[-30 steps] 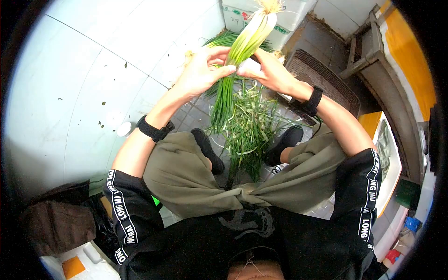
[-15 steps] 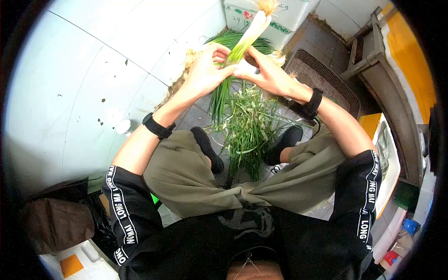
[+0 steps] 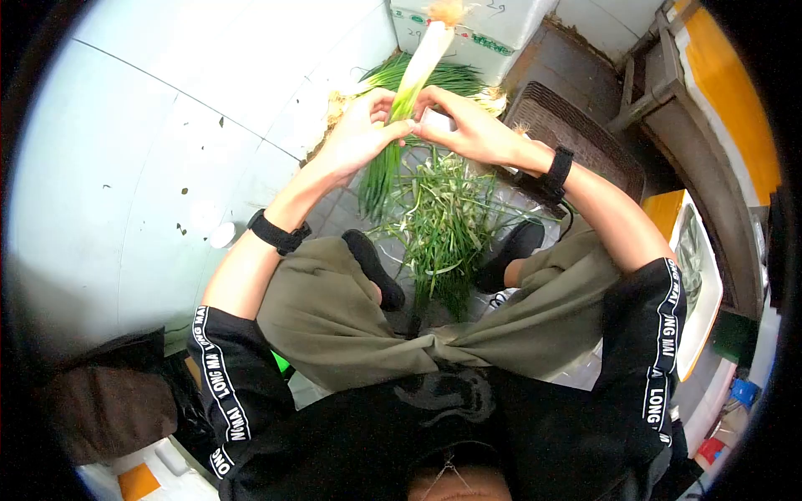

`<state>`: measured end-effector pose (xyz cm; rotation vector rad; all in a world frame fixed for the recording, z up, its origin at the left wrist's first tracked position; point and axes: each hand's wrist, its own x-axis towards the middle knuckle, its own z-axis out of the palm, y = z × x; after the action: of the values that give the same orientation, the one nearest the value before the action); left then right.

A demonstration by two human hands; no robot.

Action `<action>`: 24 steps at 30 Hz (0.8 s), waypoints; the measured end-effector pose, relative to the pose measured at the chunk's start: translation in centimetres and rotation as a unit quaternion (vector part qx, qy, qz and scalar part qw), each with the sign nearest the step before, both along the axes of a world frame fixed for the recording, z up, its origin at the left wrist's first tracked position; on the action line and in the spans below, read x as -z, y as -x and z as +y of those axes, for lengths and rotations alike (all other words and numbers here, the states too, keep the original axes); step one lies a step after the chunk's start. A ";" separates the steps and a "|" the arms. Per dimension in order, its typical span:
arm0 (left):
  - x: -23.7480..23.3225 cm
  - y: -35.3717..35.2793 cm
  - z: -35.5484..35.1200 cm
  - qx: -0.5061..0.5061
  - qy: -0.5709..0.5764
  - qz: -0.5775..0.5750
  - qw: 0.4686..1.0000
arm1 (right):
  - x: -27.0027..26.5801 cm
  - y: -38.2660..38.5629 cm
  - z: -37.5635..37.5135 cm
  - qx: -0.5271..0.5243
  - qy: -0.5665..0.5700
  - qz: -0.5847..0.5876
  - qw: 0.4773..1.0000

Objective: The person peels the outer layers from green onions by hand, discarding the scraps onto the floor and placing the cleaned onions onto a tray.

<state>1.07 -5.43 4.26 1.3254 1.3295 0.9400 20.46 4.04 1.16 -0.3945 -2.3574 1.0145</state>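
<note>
A bunch of green onions (image 3: 424,63) is raised in front of me, its pale root end pointing away and its green leaves hanging down toward the floor. My left hand (image 3: 361,129) is closed around the green part from the left. On the other side, my right hand (image 3: 476,125) has thumb and forefinger closed against the same stalks, the thumb tips nearly meeting. A white patch (image 3: 439,121) shows between the right thumb and forefinger; I cannot make out what it is. Below lies a heap of loose green trimmings (image 3: 447,209) between my shoes.
More green onions (image 3: 464,79) lie on the floor beyond my hands. Behind them stand white foam boxes (image 3: 484,33). A brown woven mat or tray (image 3: 576,125) and a wooden frame (image 3: 656,100) are at the right. The tiled wall (image 3: 167,125) borders the left.
Both hands and the bunch have shifted slightly left in view, and the stalks stand a little steeper. The grip looks much the same.
</note>
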 end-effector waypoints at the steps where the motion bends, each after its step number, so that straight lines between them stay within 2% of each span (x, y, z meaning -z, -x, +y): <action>1: 0.6 0.1 0.2 -0.008 -0.004 0.000 1.000 | 0.1 0.2 0.0 -0.007 -0.014 0.015 1.000; 2: 1.0 0.1 0.3 -0.018 -0.009 0.000 1.000 | 0.2 0.1 0.0 0.001 -0.032 -0.022 0.999; 6: 1.3 0.5 0.7 0.011 -0.022 -0.015 1.000 | 0.8 0.3 -0.5 0.006 -0.062 -0.015 0.998; 9: 0.5 0.5 0.6 0.034 0.004 0.034 0.999 | 0.5 0.1 -0.8 0.000 -0.035 -0.030 0.999; 10: 0.5 0.4 0.5 0.021 -0.011 0.039 0.999 | 0.1 0.1 -0.9 0.004 -0.021 -0.057 0.998; 14: 0.7 0.1 0.7 0.003 -0.042 0.077 0.996 | -0.2 0.2 -0.6 -0.021 -0.030 -0.037 0.999; 16: 1.4 0.2 0.8 0.004 -0.048 0.055 0.997 | -0.6 -0.1 -0.4 -0.065 0.072 -0.062 0.993; 19: 1.3 0.2 0.8 0.014 -0.057 0.042 0.997 | -1.0 -0.3 -0.5 -0.094 0.122 -0.081 0.985; 24: 1.9 0.0 1.0 0.018 -0.051 0.093 0.994 | -0.6 0.0 -1.2 -0.078 0.108 -0.049 0.990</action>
<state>1.02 -4.42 2.37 1.5402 1.4080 0.8868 20.51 2.85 1.78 -0.3513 -2.4027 1.3591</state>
